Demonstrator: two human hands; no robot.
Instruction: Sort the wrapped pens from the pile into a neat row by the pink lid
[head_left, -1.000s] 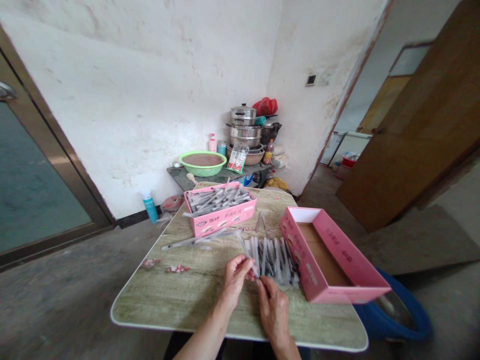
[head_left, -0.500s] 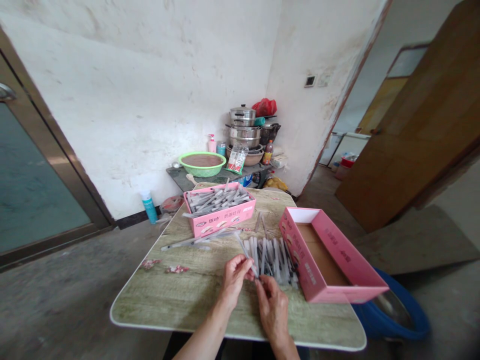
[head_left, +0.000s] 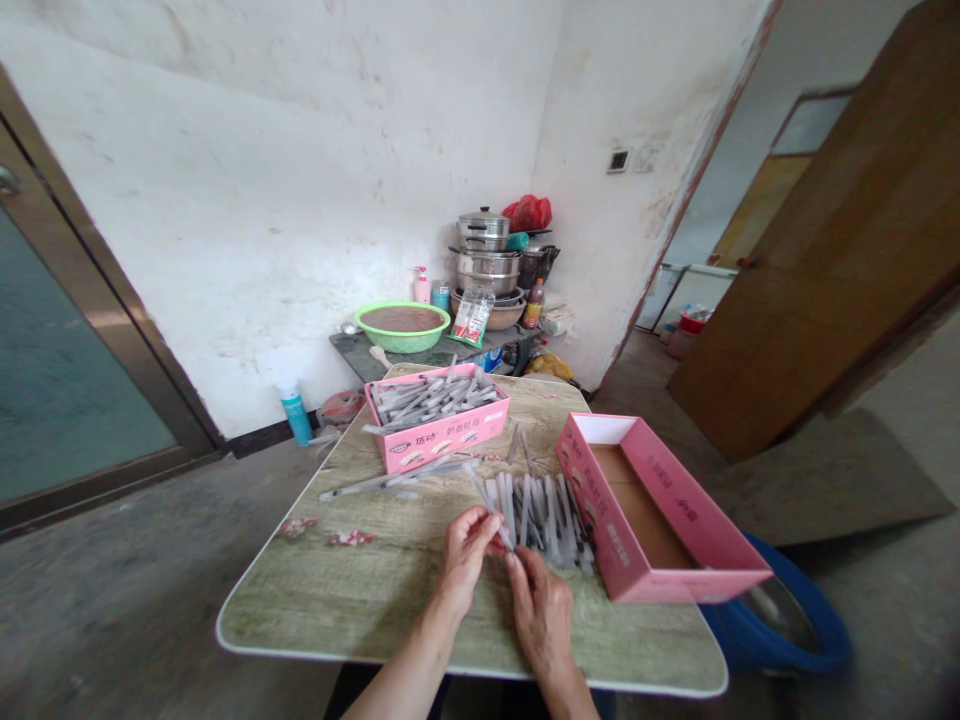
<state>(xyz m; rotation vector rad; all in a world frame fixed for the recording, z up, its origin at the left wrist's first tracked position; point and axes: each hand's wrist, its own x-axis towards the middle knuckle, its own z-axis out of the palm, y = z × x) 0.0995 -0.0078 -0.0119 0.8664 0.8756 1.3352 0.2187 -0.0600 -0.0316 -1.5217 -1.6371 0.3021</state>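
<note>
Left hand (head_left: pixel 466 555) and right hand (head_left: pixel 543 605) nearly meet, fingertips pinching one slender pen (head_left: pixel 481 492) between them. Work looks partway along (which pens are finished, I cannot tell): a loose row of pens (head_left: pixel 536 510) lies just beyond and rightward of the hands, and a heaped pink box (head_left: pixel 450 441) stands farther ahead on the tabletop (head_left: pixel 337 600).

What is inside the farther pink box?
The box holds a loose heap of pens, some sticking out above its rim. Its bottom, and whatever lies beneath the top layer, cannot be seen.
</note>
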